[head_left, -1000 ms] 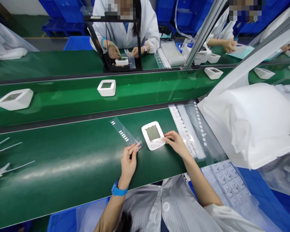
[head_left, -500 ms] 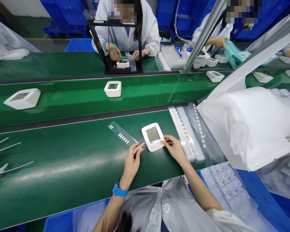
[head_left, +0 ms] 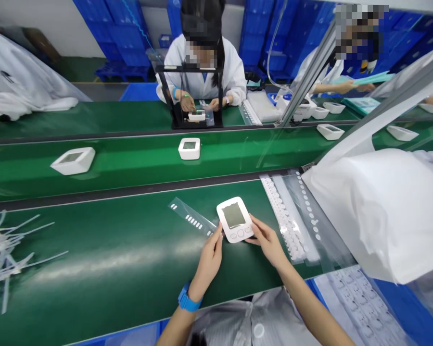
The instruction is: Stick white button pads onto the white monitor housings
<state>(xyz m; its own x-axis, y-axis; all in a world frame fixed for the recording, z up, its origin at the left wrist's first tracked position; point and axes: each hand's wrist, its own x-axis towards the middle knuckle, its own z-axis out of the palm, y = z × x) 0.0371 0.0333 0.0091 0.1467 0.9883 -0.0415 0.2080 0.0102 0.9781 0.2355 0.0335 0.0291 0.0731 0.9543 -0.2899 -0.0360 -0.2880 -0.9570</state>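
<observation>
Monitor with a grey screen and three round buttons is between the left hand and the right hand, closer to the far edge of the worktop than the near edge. Its long way runs from near edge to far edge, the far end leaning left and the buttons facing the person. Both hands are right up against it, one on each side. The right hand grips the near right corner, thumb on the side. The left hand's fingertips are at the near left side, by the end of a clear strip that slants toward the far edge. I can't tell if they pinch the strip, the monitor or neither. The arms slant inward from the near edge.
</observation>
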